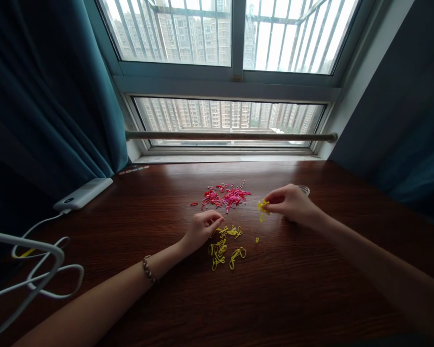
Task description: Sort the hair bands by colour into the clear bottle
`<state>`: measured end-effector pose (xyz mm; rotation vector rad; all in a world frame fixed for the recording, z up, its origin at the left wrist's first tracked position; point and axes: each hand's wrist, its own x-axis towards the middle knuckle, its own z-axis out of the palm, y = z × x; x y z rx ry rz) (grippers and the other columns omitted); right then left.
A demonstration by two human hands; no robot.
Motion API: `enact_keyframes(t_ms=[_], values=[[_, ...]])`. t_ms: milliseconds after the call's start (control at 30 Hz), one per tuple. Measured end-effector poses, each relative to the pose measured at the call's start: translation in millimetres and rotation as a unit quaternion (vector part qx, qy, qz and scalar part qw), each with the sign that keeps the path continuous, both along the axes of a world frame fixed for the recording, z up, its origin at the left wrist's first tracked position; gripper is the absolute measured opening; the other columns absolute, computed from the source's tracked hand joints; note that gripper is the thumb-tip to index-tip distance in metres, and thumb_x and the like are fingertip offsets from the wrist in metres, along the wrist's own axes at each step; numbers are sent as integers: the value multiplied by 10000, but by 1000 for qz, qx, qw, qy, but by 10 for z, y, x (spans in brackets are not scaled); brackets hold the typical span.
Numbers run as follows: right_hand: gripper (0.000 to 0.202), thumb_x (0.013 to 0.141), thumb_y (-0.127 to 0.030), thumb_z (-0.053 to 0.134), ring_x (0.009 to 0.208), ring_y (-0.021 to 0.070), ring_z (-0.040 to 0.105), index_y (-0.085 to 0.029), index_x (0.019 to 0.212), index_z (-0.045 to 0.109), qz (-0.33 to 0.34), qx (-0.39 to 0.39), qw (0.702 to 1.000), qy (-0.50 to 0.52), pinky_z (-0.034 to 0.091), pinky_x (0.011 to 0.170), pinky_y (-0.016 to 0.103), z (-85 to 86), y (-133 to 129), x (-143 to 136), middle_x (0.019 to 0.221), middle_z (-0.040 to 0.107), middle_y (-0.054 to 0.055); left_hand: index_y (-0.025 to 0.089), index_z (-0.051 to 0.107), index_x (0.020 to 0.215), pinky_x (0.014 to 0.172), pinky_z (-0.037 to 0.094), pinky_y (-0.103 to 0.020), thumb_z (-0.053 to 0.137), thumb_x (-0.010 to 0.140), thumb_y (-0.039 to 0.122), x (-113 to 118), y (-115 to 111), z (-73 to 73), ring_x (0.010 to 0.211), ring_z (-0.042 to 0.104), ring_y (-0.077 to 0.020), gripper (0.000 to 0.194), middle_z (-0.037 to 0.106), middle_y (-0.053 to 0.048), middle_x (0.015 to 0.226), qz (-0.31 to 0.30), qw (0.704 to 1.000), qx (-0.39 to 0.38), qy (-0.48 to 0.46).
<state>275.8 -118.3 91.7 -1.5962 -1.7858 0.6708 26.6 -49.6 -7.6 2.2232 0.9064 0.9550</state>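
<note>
Small yellow bands (219, 248) lie in a loose group on the dark wooden table (159, 308). At their upper left edge is my left hand (202, 229), its fingers pressed together; whether anything is between the fingertips is too small to tell. My right hand (291, 205) pinches a little bunch of yellow bands (263, 206) above the table, to the right of a pile of pink and red bands (227, 196). One small yellow band (257, 240) lies apart, below that bunch. Partly behind my right hand stands a clear round container (304, 190).
At the left, a white power bank (83, 193) lies by the blue curtain (94, 120), with a white cable (43, 220) plugged in. Thick white tubing or cable (56, 253) loops at the left edge. A rail (231, 136) crosses the window beyond the table.
</note>
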Motion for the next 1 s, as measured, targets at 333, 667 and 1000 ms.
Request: enact_keyframes(t_ms=[333, 667, 1000], values=[[117, 616, -212, 664, 620, 163, 628, -127, 683, 708, -98, -95, 981, -141, 493, 538, 223, 696, 206, 897, 645, 677, 75, 145, 628, 712, 554, 408, -198, 487, 811, 316, -8, 25, -25, 612, 534, -113, 243, 631, -27, 699, -2, 1000, 1, 9], [141, 556, -205, 680, 562, 158, 612, -125, 668, 711, -113, -95, 941, -304, 437, 469, 206, 494, 287, 845, 604, 660, 67, 150, 628, 723, 555, 424, -200, 482, 808, 335, -9, 33, -52, 619, 546, -120, 250, 630, -29, 701, -3, 1000, -10, 1], [152, 567, -281, 676, 669, 175, 602, -188, 683, 707, -110, -49, 905, -409, 399, 522, 232, 459, 235, 758, 693, 667, 51, 142, 623, 729, 564, 422, -200, 487, 810, 321, -13, 32, -41, 618, 548, -118, 239, 629, -29, 703, -7, 1000, -21, 9]])
